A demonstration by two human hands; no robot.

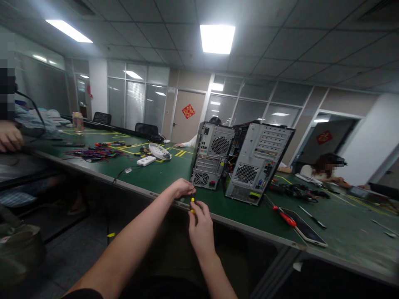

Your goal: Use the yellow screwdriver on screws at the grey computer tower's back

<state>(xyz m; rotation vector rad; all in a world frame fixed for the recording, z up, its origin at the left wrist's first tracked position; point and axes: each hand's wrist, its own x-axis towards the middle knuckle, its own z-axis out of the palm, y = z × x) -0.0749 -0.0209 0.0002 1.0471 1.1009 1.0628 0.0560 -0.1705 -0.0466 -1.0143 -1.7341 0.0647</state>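
Both my hands meet at the front edge of the green table, in front of two computer towers. My left hand has its fingers closed on the upper end of a small dark item with yellow parts. Just below, my right hand pinches the lower part of that same item between thumb and fingers. The item is too small to name. Past my hands, a grey computer tower shows its rear vents and ports. A second, open tower leans beside it.
On the green table lie tangled wires, a white power strip and a white oval item. To the right are a red screwdriver, a phone and black cables. People sit left and right.
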